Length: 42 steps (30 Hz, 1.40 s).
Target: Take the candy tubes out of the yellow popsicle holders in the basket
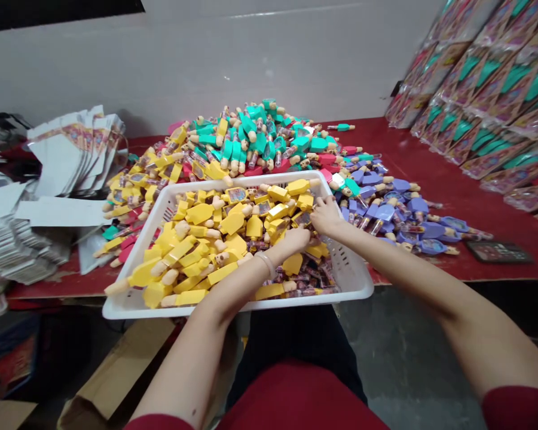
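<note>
A white plastic basket [356, 280] sits at the table's front edge, filled with yellow plastic toys [199, 213] with beige knobbed ends. Some have clear tubes with small dark contents. My left hand [298, 240] reaches into the right half of the basket, a pale bracelet on its wrist. Its fingers are largely hidden among the toys. Just beyond it, my right hand [326, 215] is at the basket's right inner side, fingers bent down onto the yellow toys. What they pinch, if anything, is hidden.
Behind the basket rises a heap of green toys [251, 134], with yellow and red ones around it. Purple toys [385, 209] lie to the right, near a dark flat device [500, 252]. Printed cards [78, 149] are stacked left; bagged packs [488, 101] stand right. Below is a cardboard box [121, 364].
</note>
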Available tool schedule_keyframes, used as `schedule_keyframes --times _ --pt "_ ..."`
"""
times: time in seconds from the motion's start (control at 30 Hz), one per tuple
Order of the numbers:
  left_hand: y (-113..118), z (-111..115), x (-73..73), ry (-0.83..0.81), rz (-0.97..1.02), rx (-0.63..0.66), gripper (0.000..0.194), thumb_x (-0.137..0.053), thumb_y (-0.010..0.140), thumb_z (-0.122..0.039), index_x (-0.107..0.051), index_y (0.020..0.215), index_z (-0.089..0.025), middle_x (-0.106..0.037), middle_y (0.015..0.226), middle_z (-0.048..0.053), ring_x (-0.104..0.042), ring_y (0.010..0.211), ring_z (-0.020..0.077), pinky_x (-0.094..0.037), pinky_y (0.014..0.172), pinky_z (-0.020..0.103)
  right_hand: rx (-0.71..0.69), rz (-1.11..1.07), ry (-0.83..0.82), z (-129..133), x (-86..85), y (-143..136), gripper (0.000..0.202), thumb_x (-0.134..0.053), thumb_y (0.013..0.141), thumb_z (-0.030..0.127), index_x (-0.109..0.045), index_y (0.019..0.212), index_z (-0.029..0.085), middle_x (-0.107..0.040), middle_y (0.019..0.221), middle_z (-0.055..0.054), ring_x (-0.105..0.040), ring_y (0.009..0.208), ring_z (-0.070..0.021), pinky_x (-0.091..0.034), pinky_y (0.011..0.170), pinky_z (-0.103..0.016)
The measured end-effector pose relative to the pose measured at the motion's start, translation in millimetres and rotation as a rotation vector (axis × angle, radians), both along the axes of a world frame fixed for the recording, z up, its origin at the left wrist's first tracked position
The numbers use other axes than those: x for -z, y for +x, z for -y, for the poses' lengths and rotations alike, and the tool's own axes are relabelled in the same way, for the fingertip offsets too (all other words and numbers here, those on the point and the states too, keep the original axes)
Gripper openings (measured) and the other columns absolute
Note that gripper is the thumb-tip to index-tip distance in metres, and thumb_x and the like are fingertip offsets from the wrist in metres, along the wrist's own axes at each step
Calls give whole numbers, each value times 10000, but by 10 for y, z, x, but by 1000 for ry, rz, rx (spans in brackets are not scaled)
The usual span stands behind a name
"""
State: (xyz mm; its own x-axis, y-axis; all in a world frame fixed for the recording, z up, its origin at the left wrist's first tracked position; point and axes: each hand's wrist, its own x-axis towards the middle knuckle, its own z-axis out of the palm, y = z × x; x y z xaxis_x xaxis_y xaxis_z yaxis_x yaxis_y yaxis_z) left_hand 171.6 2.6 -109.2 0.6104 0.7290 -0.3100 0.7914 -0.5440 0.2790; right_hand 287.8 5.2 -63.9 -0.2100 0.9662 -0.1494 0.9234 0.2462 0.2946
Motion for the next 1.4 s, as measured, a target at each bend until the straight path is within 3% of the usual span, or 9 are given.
schedule_keyframes --times 0.13,0.23,0.33,0.43,0.6,0.7,0.87,1.17,1.4 --pt "-67 19 -16 -7 -29 100 657 -571 803 -676 -581 1242 -188 -583 1263 159 -623 1083 310 -494 920 394 23 6 -29 -1 207 -42 192 -603 760 106 -751 865 169 -704 973 -174 -441 1180 -373 -281 995 -572" --pt "-136 84 -87 2 -47 173 716 -750 681 -593 -573 1222 -159 -625 1197 157 -616 1083 319 -490 932 387 29 -45 -38 31 239 -79 211 -563 786 97 -726 916 126 -692 996 -199 -484 1158 -353 -338 963 -494" --pt "-319 177 -254 46 -39 191 582 -782 690 -474 -611 1158 -173 -602 1211 153 -619 1068 314 -497 899 375 83 -105 -30 140 115 -77 335 -533 808 121 -626 1122 51 -676 1010 -231 -582 1035 -329 -414 818 -394" --pt "-678 220 -500 86 18 124 494 -702 757 -532 -635 1120 -204 -572 1231 129 -643 977 295 -511 816 368 130 -238 -12 389 -95 6 455 -498 859 217 -470 1274 34 -689 936 -180 -643 812 -274 -408 653 -312" --pt "-1198 252 -772 24 426 -25 468 -664 790 -559 -615 1079 -195 -646 1044 48 -624 926 225 -468 780 288 -85 -662 -9 916 -195 130 322 -477 856 242 -521 1164 156 -695 880 -79 -642 749 -213 -419 642 -270" --pt "-1230 341 -748 -64 566 -57 433 -671 799 -534 -626 1057 -190 -674 983 24 -621 906 203 -448 760 264 -161 -661 68 1070 -51 107 271 -466 857 221 -553 1103 145 -706 939 -114 -664 800 -234 -454 679 -301" --pt "-1218 413 -671 -115 608 -131 424 -680 799 -533 -652 1058 -198 -685 1010 21 -622 915 203 -435 763 261 -297 -586 155 1109 123 76 350 -466 942 277 -520 1248 116 -729 989 -141 -698 800 -234 -468 639 -298" --pt "-1302 351 -674 -311 635 -147 471 -652 784 -598 -705 1003 -184 -701 918 13 -628 819 187 -446 711 244 -445 -483 319 1154 144 -96 337 -435 985 355 -633 1024 85 -688 648 -98 -640 545 -207 -342 507 -299" --pt "-1251 392 -508 -557 624 -283 503 -683 747 -571 -728 1060 -179 -731 948 37 -664 874 222 -488 701 256 -445 -313 223 1168 133 -160 297 -409 978 264 -648 1006 90 -702 715 -122 -636 592 -214 -360 557 -324"
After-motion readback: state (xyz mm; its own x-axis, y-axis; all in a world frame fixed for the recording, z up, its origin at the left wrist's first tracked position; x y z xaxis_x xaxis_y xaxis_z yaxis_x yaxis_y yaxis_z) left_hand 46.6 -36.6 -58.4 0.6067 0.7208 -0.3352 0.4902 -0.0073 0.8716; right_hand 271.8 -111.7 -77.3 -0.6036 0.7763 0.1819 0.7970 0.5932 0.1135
